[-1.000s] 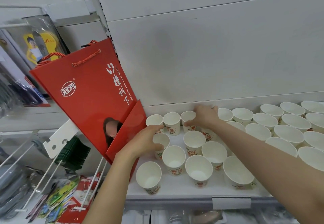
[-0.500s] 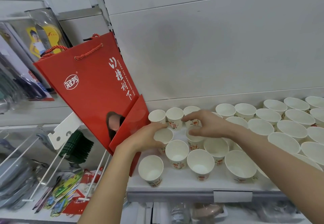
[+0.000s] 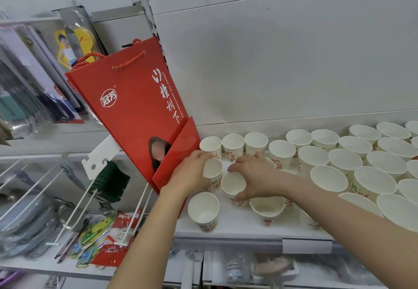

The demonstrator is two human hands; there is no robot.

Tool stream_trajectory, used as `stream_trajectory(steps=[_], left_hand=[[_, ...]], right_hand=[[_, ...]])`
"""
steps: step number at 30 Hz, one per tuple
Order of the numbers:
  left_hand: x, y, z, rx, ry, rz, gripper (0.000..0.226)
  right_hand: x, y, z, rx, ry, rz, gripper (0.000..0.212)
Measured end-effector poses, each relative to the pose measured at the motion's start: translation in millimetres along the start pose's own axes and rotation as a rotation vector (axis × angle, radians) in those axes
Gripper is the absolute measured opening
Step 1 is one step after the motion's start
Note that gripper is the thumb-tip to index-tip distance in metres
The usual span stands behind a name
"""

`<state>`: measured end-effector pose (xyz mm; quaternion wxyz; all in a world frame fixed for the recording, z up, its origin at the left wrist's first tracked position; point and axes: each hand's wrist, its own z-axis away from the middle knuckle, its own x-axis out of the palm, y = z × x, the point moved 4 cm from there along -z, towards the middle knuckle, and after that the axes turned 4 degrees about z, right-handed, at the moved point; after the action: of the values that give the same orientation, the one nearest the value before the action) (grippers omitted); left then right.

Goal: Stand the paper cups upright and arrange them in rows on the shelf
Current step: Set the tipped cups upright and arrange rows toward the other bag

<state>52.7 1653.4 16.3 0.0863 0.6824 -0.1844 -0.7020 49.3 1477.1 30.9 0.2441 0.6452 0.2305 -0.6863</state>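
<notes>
Several white paper cups with red print stand upright on the white shelf (image 3: 237, 223). My left hand (image 3: 192, 173) grips one cup (image 3: 213, 171) in the second row from the back, beside the red bag. My right hand (image 3: 253, 175) grips the cup (image 3: 233, 184) just right of it, thumb at the near side, fingers over the far rim. Three cups (image 3: 233, 145) stand in the back row behind my hands. A lone cup (image 3: 203, 209) stands at the front left and another cup (image 3: 267, 207) under my right wrist.
A red paper gift bag (image 3: 135, 112) leans at the shelf's left end, touching my left hand. More cups (image 3: 362, 166) fill the shelf to the right. Wire hooks (image 3: 67, 205) with packaged goods hang at the left. The white back panel (image 3: 282, 62) rises behind the cups.
My right hand has drawn back from the back row toward the front and now grips a second-row cup. My left hand stays on its cup beside the bag.
</notes>
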Motion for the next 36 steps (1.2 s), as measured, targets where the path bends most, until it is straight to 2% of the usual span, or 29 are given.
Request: stream_trajectory(steps=[4,7,15,19,21,23,25,27,29,36], left_hand=[[-2,4,0,-0.039,0.108,-0.015,0.065],[-5,7,-4,-0.064,0.129,-0.066,0.060],[-1,5,-7,-0.070,0.131,-0.081,0.063],[-6,4,9,-0.051,0.147,0.040,0.073],[-16,5,28,-0.016,0.196,0.165,0.065],[-23,4,53,-0.012,0.167,0.276,0.068],[-25,-1,78,-0.047,0.052,0.351,0.081],[-21,-4,97,-0.069,-0.083,0.374,0.093],[-14,-3,103,-0.067,-0.133,0.362,0.101],[8,1,92,-0.109,0.001,0.342,0.087]], right_hand=[[-1,8,-13,0.153,0.102,0.003,0.067],[0,12,-25,0.192,0.149,0.026,0.061],[5,19,-43,0.253,0.140,-0.008,0.059],[0,26,-29,0.285,0.169,-0.115,0.070],[-8,43,-11,0.319,0.206,-0.146,0.070],[-13,64,7,0.347,0.185,-0.143,0.068],[-14,78,22,0.341,0.114,-0.130,0.071],[-10,81,27,0.315,0.032,-0.094,0.076],[-5,79,24,0.295,-0.004,-0.055,0.078],[-2,72,9,0.270,0.038,0.047,0.066]])
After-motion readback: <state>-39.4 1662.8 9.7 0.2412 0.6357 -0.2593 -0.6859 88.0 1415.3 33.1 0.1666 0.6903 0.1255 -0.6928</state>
